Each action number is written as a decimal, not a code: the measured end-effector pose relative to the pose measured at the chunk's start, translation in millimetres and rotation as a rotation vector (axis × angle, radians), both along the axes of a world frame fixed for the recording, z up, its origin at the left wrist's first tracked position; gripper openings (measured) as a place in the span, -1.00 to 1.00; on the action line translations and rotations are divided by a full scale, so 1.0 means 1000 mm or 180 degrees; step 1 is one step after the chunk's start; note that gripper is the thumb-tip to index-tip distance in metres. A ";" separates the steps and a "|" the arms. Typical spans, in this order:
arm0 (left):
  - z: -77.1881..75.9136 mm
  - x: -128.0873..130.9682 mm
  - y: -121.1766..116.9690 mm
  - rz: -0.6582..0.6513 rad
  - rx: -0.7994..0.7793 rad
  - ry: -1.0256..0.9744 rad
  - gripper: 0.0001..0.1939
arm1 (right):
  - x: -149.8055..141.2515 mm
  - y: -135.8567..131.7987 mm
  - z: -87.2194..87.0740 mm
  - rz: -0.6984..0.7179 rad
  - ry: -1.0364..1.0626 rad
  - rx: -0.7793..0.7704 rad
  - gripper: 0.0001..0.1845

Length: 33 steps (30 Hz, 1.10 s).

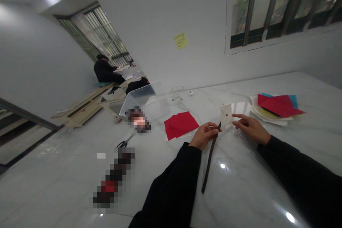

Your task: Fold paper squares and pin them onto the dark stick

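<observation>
My left hand (pixel 204 134) is closed around the top of a thin dark stick (pixel 209 164) that slants down toward me over the white marble table (pixel 240 185). My right hand (pixel 249 127) pinches a small white paper piece (pixel 226 114) with a dark dot, held right by the stick's upper end. Both arms wear black sleeves.
Folded red paper (pixel 181 124) lies left of my hands. A stack of red, blue, yellow and white sheets (pixel 276 108) sits at the right. Scissors (pixel 124 143) and a clear plastic box (pixel 145 99) are farther left. A person in black sits at a distant table (pixel 107 71).
</observation>
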<state>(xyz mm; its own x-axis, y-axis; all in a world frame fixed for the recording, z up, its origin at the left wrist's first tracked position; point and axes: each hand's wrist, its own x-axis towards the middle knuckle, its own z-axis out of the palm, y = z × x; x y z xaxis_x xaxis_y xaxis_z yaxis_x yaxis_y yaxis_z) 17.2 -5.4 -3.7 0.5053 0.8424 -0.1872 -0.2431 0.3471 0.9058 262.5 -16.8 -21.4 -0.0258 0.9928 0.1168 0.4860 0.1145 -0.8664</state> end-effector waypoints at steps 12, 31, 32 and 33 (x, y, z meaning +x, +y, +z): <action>-0.002 0.000 0.001 0.0050 -0.0024 -0.0055 -0.54 | -0.003 -0.002 0.005 -0.0233 0.0329 -0.0173 -0.11; -0.003 0.001 0.002 0.0182 0.0000 -0.0118 -0.56 | 0.002 0.001 0.000 0.0263 0.0257 -0.0379 -0.38; -0.003 0.001 0.002 0.0190 0.0010 -0.0106 -0.56 | 0.002 0.001 0.000 0.0234 0.0267 -0.0372 -0.40; -0.003 0.001 0.002 0.0198 0.0017 -0.0092 -0.56 | 0.002 0.001 0.001 0.0200 0.0282 -0.0353 -0.41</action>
<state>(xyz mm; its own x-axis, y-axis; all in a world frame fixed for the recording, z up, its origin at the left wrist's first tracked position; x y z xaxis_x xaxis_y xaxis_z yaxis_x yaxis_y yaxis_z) 18.2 -3.7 -6.2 0.4570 0.8733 -0.1688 -0.2901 0.3257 0.8999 264.4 -16.0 -20.6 -0.0828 0.9965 0.0110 0.4019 0.0435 -0.9146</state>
